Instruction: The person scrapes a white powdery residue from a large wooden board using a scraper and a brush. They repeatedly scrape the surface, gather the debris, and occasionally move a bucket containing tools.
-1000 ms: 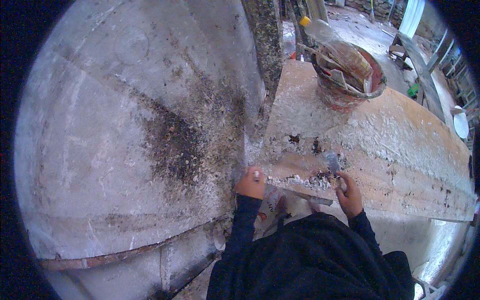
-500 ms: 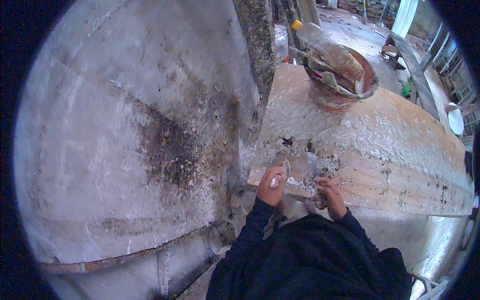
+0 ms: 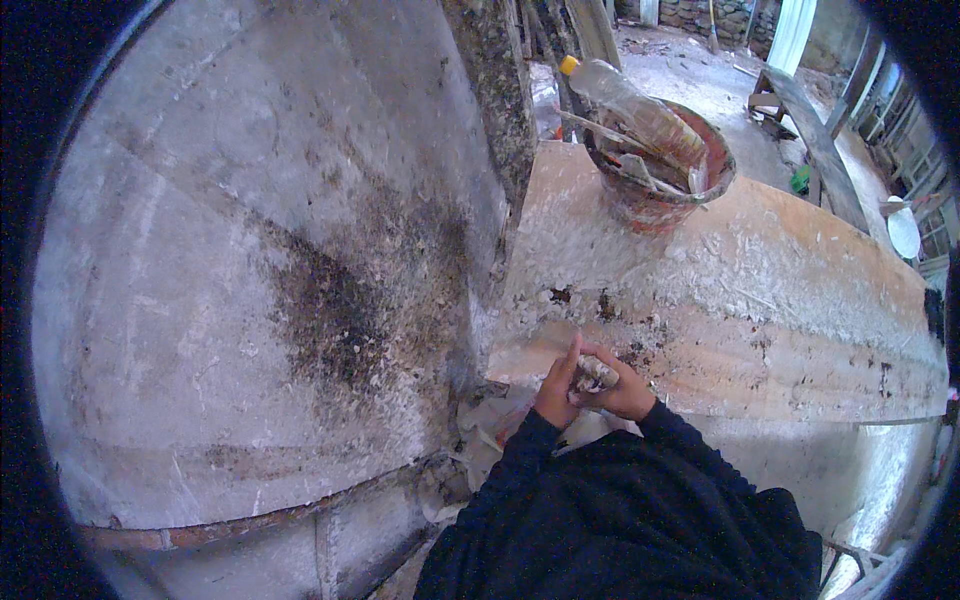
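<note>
W/ the whitish-grey, dark-speckled clump (image 3: 598, 372) cupped betw. the hands by the near edge of the orange-brown wooden surface (image 3: 720, 385), palms should be kept close & level so crumbs aren't lost. It's held by the curled fingers of the right hand (image 3: 628, 393); the left hand (image 3: 555, 390) is set alongside, fingers straight & narrow, grip can't be told. Cf. prev. frame, the hands have been brought together.
</note>
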`<state>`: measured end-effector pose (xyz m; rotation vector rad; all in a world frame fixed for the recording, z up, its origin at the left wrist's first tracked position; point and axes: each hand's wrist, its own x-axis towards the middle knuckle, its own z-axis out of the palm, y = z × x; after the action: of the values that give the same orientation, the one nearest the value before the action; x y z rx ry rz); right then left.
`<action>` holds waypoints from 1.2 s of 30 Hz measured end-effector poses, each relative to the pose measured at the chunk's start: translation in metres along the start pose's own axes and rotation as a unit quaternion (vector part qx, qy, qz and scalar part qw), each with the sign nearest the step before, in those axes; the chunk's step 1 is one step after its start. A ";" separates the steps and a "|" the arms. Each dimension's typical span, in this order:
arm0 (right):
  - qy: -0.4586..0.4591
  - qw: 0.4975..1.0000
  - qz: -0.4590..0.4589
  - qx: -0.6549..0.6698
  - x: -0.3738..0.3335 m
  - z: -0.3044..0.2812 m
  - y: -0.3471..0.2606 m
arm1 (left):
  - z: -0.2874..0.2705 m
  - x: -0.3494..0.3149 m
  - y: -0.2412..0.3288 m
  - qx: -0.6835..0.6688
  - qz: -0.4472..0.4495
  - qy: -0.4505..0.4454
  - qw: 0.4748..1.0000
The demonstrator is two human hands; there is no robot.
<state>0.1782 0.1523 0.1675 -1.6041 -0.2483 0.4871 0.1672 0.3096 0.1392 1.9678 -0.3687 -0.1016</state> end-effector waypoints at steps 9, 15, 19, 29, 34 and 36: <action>0.004 0.954 -0.158 -0.254 0.007 0.017 -0.010 | -0.010 -0.012 -0.022 -0.053 -0.074 0.070 0.993; -0.093 0.909 -0.125 -0.387 0.010 0.026 -0.014 | -0.036 -0.022 -0.012 0.036 0.035 0.060 0.997; -0.088 0.914 -0.132 -0.373 0.008 0.032 -0.020 | -0.035 -0.035 -0.033 -0.022 0.012 0.051 0.998; 0.045 0.940 -0.119 -0.317 -0.014 0.001 -0.019 | -0.030 -0.074 -0.085 -0.697 -0.230 -0.136 0.666; 0.100 0.942 -0.136 -0.291 -0.025 -0.014 0.007 | -0.009 -0.075 -0.094 -0.319 -0.165 0.073 0.931; 0.168 0.945 -0.140 -0.244 -0.027 -0.014 0.022 | -0.020 -0.075 -0.088 -0.280 -0.197 0.117 0.932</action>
<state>0.1576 0.1261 0.1507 -2.0609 -0.3492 -0.0860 0.1188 0.3825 0.0608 1.4378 0.2039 -0.2032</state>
